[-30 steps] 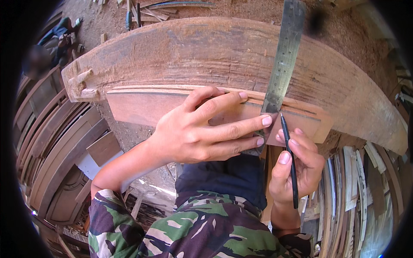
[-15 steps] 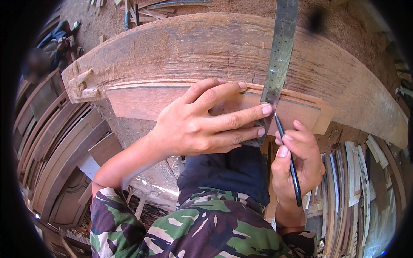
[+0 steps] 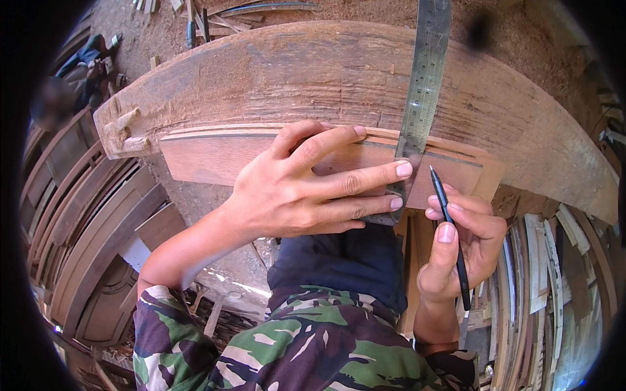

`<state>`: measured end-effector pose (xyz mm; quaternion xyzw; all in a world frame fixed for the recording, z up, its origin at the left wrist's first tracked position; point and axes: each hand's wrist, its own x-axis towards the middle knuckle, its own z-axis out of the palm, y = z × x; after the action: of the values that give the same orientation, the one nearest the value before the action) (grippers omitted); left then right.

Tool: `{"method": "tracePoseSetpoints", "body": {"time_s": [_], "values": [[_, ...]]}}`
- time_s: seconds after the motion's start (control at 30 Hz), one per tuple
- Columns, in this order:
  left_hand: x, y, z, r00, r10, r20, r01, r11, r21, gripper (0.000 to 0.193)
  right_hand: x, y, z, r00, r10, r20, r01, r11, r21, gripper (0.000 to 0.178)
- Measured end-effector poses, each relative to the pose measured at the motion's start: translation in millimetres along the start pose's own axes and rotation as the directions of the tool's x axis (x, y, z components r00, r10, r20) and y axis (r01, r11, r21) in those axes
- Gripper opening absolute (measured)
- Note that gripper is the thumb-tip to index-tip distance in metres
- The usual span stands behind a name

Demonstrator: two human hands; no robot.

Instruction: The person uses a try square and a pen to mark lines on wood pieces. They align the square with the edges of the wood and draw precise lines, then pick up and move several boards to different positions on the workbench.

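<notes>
Landmark: the steel try square (image 3: 417, 111), its graduated blade running away from me across the wooden board (image 3: 202, 159) and on over the timber plank (image 3: 293, 72). The square's near end sits at the board's near edge.

Left hand (image 3: 313, 182): palm down, fingers spread, lying on the board to the left of the square. Two fingertips reach over onto the square's near portion; a third touches the board's far edge, left of the blade. Thumb hidden from view.

Right hand (image 3: 466, 241): to the right of the square, apart from it, thumb and fingers pinching a black pen (image 3: 460, 260). The pen slants, its tip just right of the blade and over the board. Contact between tip and wood: cannot tell.

The board passes beneath the square and extends to both sides of it, longer to the left. Grooves run along its far edge, on both sides of the square. The plank bears sawdust, seen left of and beyond the square. Two small wood blocks (image 3: 134, 140) sit at the plank's end, far left of the square.
</notes>
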<state>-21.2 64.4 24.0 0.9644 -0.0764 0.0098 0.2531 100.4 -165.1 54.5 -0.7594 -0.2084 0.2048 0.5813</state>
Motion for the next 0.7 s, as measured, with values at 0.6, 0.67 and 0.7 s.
{"method": "tracePoseSetpoints", "body": {"time_s": [0.6,0.67,0.7], "values": [[2.5,3.0,-1.4,1.000,-0.018,0.018,0.018,0.999,0.029,0.051,-3.6,-0.4,1.0,0.999,0.046,0.007,-0.045,0.995,-0.087,0.021],[2.4,3.5,-1.8,0.999,-0.024,0.022,0.023,0.999,0.030,0.049,-3.9,0.0,2.1,0.999,0.043,0.008,-0.042,0.994,-0.103,0.022],[3.1,3.4,-1.9,0.999,-0.023,0.025,0.022,0.999,0.027,0.049,-4.3,-0.3,2.9,0.999,0.042,0.003,-0.041,0.993,-0.112,0.022]]}}
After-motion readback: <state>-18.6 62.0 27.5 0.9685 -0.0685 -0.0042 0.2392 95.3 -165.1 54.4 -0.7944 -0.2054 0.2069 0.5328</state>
